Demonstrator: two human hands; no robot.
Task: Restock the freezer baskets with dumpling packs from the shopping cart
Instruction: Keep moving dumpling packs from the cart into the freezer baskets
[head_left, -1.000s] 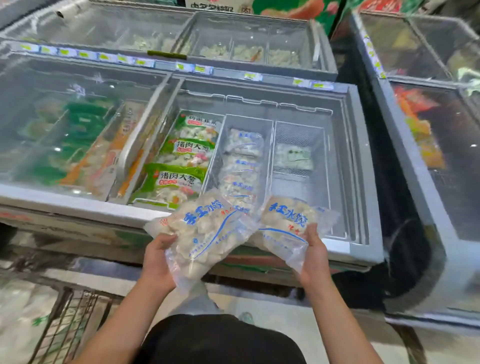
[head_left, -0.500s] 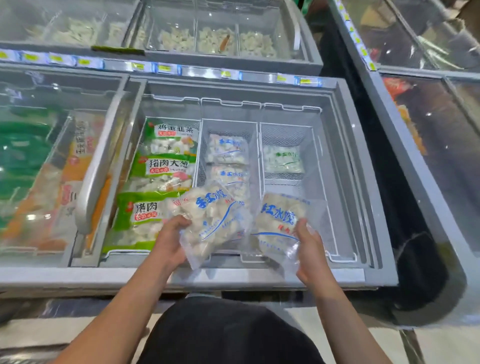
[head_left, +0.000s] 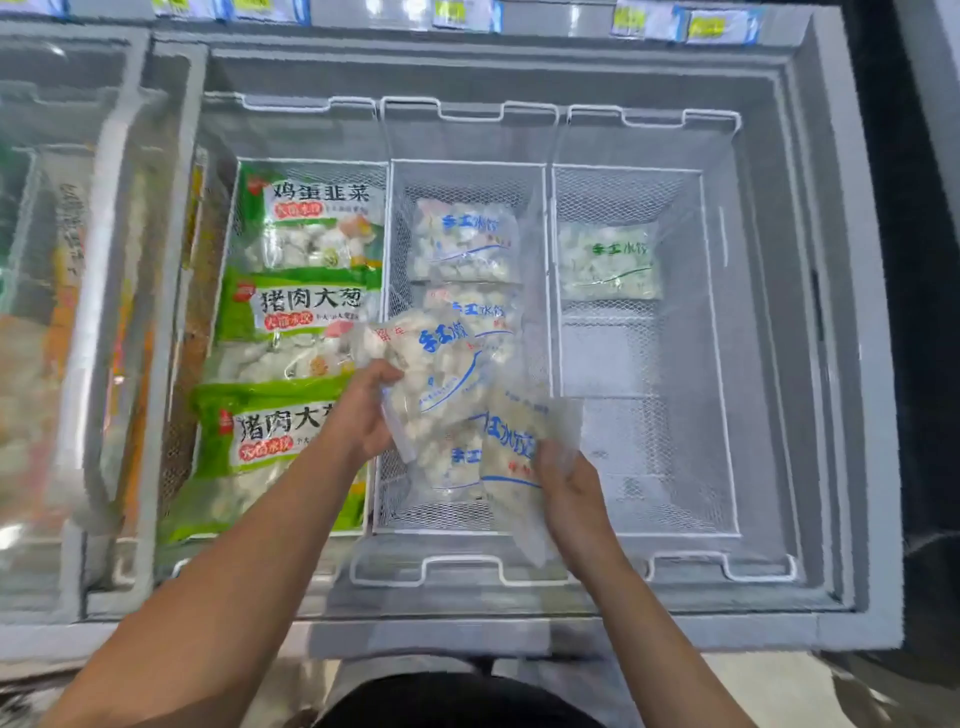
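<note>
Open chest freezer (head_left: 831, 364) holding three white wire baskets side by side. The middle basket (head_left: 467, 166) serves as landmark. Above its near half, the left hand (head_left: 358, 415) grips the edge of a clear dumpling pack (head_left: 441, 374) filled with pale white dumplings and printed in blue characters with a curved blue stroke; fingers and thumb are curled round the plastic. Just to the right of it, over the basket's near right corner, the right hand (head_left: 569, 483) pinches a second clear pack (head_left: 511, 447) of the same kind, its blue print reading in part "水饺". Inside the middle basket, beyond the held packs, lie more blue-print packs (head_left: 465, 239) marked "手工水饺". In the basket to the right lies one pack with green print (head_left: 608, 260), the same words. In the basket to the left lie green-bordered bags (head_left: 306, 306): the far one reads "鸡蛋韭菜", the next "猪肉大葱".
</note>
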